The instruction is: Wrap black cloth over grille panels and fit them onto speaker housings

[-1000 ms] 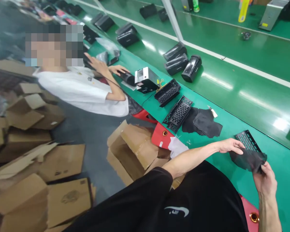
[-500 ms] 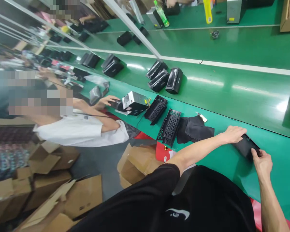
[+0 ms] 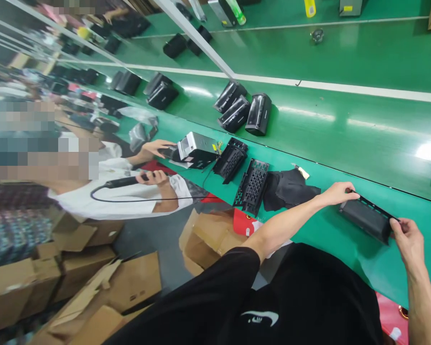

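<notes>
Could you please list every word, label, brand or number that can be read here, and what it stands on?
No words or numbers are readable.
Black cloth T-shirt: white swoosh logo; the small mark beside it is illegible.
Silver-and-black metal box: yellow label, too small.
Open brown cardboard carton: dark print, too small.
Glossy black rounded case: pale marking, too small.
Long black curved part, held: no text visible.

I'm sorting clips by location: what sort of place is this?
Most likely a factory assembly line: a long green work surface, similar black casings set out in groups along it, and a co-worker's hand gripping a corded tool.
</notes>
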Motion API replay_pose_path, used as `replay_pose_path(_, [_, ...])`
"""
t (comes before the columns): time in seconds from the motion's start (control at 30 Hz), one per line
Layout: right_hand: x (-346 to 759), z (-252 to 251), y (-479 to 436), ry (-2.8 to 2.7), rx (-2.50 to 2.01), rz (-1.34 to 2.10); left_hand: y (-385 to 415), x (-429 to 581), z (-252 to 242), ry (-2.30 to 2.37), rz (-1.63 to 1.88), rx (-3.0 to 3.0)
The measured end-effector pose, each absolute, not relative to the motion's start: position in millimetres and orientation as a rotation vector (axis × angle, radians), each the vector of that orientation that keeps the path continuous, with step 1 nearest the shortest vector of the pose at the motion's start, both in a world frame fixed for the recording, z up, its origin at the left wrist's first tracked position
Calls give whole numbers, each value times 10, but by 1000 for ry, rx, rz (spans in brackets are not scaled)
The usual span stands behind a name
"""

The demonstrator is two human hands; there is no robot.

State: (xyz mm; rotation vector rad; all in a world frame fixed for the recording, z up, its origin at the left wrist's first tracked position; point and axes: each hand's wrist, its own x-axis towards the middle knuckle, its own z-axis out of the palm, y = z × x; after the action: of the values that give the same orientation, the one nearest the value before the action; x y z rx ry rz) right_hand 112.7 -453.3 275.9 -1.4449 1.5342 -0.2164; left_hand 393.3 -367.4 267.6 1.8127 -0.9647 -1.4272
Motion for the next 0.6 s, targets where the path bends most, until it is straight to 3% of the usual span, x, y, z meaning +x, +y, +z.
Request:
replay_pose_path(0.17, [1193, 3215, -4486, 1428, -998, -362, -3362, 3909, 3036, -459, -1648, 1364])
replay_pose_path(0.6, [1247, 3823, -4214, 1319, -951, -508, -2890, 3770, 3765, -478, -1309, 1329])
